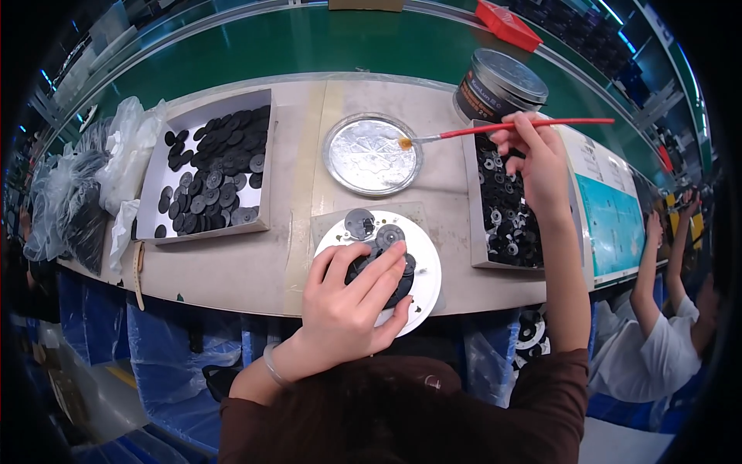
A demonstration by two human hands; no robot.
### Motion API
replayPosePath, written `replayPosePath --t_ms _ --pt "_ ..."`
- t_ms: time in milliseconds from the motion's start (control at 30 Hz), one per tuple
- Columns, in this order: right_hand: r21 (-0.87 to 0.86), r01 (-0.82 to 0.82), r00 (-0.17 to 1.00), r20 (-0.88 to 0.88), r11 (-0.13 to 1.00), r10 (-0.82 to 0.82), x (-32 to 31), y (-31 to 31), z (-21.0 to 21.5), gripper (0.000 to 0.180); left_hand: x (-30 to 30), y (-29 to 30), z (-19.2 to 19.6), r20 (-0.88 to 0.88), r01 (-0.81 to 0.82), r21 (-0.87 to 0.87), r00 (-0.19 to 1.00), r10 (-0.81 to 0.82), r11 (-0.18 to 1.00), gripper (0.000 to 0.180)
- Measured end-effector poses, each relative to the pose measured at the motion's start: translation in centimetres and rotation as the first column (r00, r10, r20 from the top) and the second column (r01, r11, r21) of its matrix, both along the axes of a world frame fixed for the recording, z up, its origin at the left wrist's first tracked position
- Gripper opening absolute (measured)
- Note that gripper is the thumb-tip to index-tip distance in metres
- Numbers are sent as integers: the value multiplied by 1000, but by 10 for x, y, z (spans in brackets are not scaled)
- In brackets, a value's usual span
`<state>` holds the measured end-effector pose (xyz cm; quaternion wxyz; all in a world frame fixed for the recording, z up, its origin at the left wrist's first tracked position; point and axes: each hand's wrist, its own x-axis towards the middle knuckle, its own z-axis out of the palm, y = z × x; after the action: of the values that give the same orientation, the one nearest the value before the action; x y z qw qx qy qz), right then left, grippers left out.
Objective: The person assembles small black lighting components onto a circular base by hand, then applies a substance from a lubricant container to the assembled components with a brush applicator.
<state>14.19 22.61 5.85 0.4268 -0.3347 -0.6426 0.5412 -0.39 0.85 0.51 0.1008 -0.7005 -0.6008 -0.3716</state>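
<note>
Far left, clear plastic bags [127, 143] sat beside a white box of black discs [212, 174]. Left hand [352, 298] lay fingers-curled over a black geared disc [386, 271] on the round white fixture plate [425, 267], pressing it down; if grip slackened, part could've slid off. Center, foil dish [372, 153]. Right hand [533, 151] pinched a red-handled brush [502, 129], bristle tip w/ amber blob at dish rim; drip risk onto bench or the tray of small black parts [506, 205]. Metal tin [498, 85] stood behind.
</note>
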Motion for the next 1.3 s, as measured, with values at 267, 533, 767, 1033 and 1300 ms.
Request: replayPosePath --t_ms 267,533,767,1033,1300 --pt "74 -43 997 -59 996 48 41 -53 10 17 -1 -1 -1 -4 -9 16 1000 9 1000 28" --pt "744 -289 957 237 603 167 61 -109 9 8 2 -1 2 -16 -5 29 1000 5 1000 32" --pt "722 -380 924 320 578 207 54 -109 9 6 3 -1 3 -28 -18 26 999 19 1000 31" --pt "707 -271 962 176 653 208 51 -103 3 6 3 -1 1 -4 -21 38 1000 22 999 31" --pt "528 -237 971 117 816 207 58 -103 12 8 3 -1 1 6 -24 37 1000 24 999 31"
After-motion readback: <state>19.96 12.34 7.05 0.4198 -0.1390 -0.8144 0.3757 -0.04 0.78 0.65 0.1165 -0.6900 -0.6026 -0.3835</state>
